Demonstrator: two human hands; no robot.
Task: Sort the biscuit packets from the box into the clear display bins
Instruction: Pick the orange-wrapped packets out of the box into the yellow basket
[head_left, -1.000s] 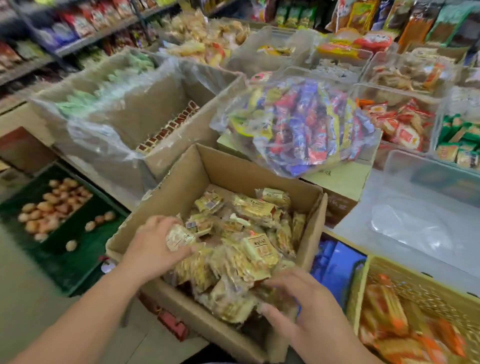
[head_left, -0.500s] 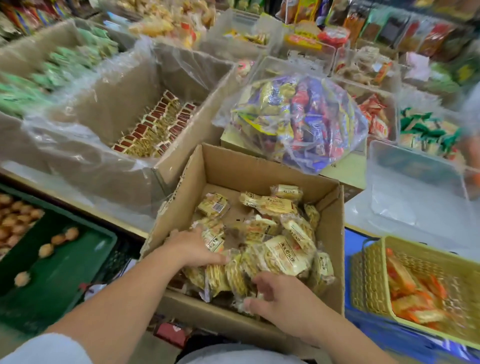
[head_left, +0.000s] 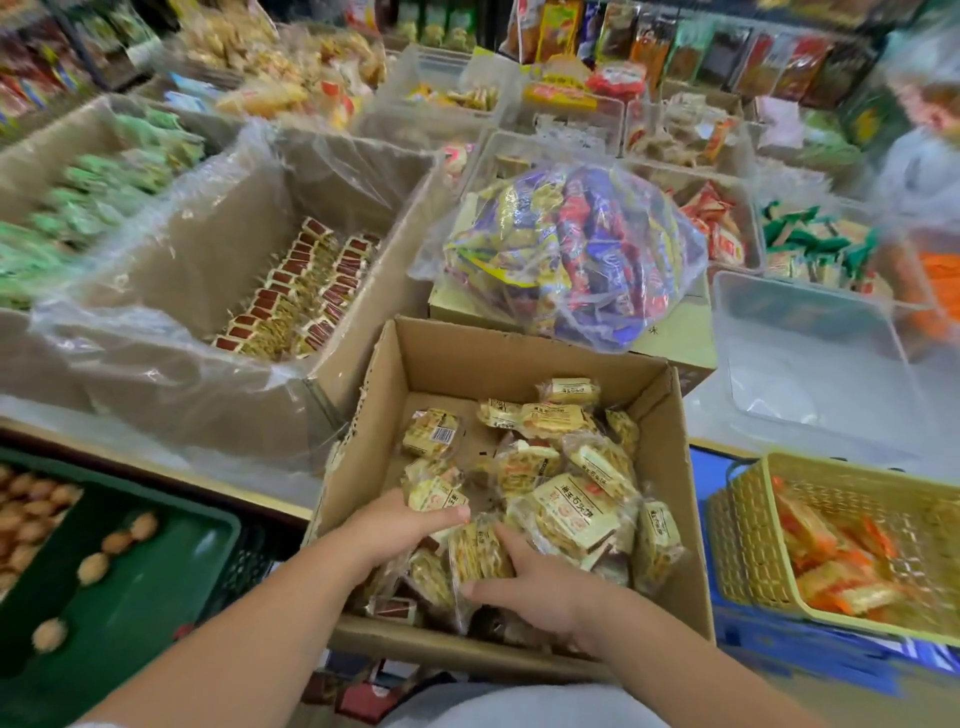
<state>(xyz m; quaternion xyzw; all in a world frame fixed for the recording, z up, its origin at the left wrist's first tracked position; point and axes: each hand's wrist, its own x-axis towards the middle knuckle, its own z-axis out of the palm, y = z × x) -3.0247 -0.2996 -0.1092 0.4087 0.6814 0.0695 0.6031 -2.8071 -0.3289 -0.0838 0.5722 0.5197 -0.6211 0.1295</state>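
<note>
Gathering step | left hand (head_left: 400, 530) and right hand (head_left: 535, 587) curl round biscuit packets (head_left: 478, 556) at near end of cardboard box (head_left: 493, 353) | next, likely: lift bunch squeezed together, carry to clear bin (head_left: 779, 312) beyond box's right side

The open brown box (head_left: 519, 358) was matt corrugated cardboard; its yellow biscuit packets (head_left: 571, 512), glossy crinkled film; at two o'clock, the clear bin (head_left: 805, 306), smooth plastic.
</note>
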